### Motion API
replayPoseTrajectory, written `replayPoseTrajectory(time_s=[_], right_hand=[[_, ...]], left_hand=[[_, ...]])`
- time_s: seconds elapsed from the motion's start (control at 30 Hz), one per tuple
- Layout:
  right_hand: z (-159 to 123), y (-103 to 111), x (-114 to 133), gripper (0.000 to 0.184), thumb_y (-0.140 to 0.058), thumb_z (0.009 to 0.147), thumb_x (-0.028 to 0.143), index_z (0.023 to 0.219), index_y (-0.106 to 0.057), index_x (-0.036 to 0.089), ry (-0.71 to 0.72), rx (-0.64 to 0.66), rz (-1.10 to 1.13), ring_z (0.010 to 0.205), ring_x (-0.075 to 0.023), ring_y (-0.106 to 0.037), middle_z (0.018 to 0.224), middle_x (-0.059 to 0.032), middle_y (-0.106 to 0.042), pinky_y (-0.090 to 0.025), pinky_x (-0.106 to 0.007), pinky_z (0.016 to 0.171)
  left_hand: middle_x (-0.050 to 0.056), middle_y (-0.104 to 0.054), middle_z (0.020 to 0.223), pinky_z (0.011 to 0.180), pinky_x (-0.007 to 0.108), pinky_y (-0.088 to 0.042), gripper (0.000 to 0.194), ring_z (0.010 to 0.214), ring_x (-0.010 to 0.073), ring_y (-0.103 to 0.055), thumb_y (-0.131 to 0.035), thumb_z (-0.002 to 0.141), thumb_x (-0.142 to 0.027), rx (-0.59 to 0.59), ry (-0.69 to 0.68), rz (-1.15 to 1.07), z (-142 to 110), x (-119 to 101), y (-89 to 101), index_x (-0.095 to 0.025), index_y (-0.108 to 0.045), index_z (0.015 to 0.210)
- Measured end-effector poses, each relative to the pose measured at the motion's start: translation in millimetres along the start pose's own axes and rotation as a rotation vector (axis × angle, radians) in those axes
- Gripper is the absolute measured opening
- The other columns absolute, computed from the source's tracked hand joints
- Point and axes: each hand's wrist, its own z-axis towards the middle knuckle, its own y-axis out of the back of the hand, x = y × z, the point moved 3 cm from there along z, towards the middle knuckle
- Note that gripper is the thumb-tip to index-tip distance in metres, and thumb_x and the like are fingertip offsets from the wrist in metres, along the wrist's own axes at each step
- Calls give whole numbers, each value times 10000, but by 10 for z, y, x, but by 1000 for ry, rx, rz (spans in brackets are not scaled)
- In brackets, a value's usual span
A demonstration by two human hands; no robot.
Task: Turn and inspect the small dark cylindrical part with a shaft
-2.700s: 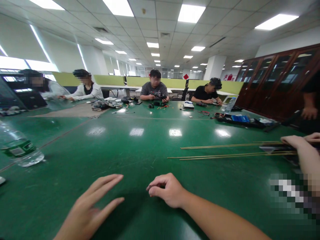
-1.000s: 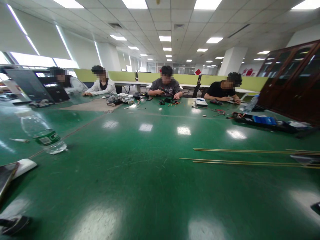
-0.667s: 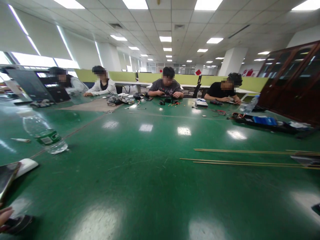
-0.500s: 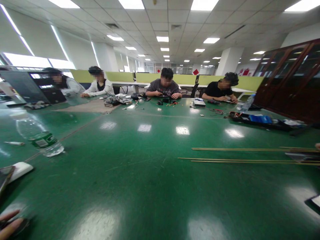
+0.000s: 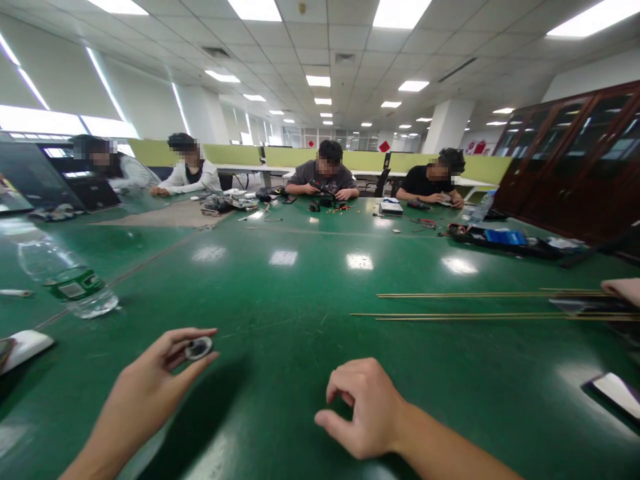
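My left hand (image 5: pixel 153 380) is raised over the green table (image 5: pixel 280 427), at the lower left. Between its thumb and fingers it grips a small round piece (image 5: pixel 199 348) with a pale rim and a dark middle; its exact kind cannot be made out. My right hand (image 5: pixel 367 407) hovers to the right of it, fingers curled and thumb apart. Nothing shows in the gap between that thumb and the fingers. A wide space of tabletop separates the two hands.
At the left stands a water bottle (image 5: pixel 75 287), with a white object (image 5: pixel 27 350) nearer me. Thin brass-coloured rods (image 5: pixel 450 317) lie at the right, and a phone-like slab (image 5: pixel 615 397) below them. Four-sided far edge seats several people; a black tray (image 5: pixel 505 240) holds blue items.
My left hand has come up from the lower left corner, now showing the round piece. My right hand has entered from below. The view has shifted slightly to the right.
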Motion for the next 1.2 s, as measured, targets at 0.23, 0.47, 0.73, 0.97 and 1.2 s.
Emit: replayPoseTrajectory(time_s=[0.23, 0.47, 0.73, 0.97, 1.2], right_hand=[[-62, -73, -413, 209, -730, 792, 271, 914, -587, 179, -309, 48, 300, 470, -85, -472, 562, 69, -543, -342, -194, 484], [-33, -50, -446, 416, -727, 749, 157, 1109, -526, 209, -353, -29, 316, 503, -82, -502, 707, 60, -625, -354, -187, 491], [12, -47, -401, 236, -693, 774, 140, 998, -665, 212, -308, -74, 248, 587, -101, -517, 786, 25, -626, -386, -215, 550], [49, -58, -413, 97, -710, 816, 204, 911, -727, 204, -305, -84, 187, 633, -131, -552, 733, 10, -620, -387, -243, 585], [53, -59, -413, 88, -719, 822, 201, 904, -750, 209, -270, -49, 131, 692, -151, -601, 767, -5, -673, -400, -259, 636]], left_hand=[[30, -679, 1078, 918, 339, -520, 271, 1004, 199, -639, -696, 855, -263, 462, -297, -160, 137, -1059, -1216, -247, -628, 1116], [36, -670, 1121, 929, 331, -479, 402, 1033, 196, -627, -691, 854, -208, 489, -371, -176, -23, -904, -1495, -280, -592, 1237], [-12, -678, 982, 820, 279, -473, 253, 912, 165, -638, -681, 819, -152, 542, -305, -207, -41, -839, -1517, -249, -618, 1044], [-16, -692, 928, 791, 282, -475, 236, 866, 165, -651, -731, 788, -173, 518, -303, -212, -55, -775, -1558, -247, -653, 998], [29, -688, 1018, 865, 316, -498, 296, 945, 190, -647, -746, 745, -119, 470, -388, -283, -51, -768, -1559, -229, -657, 1005]])
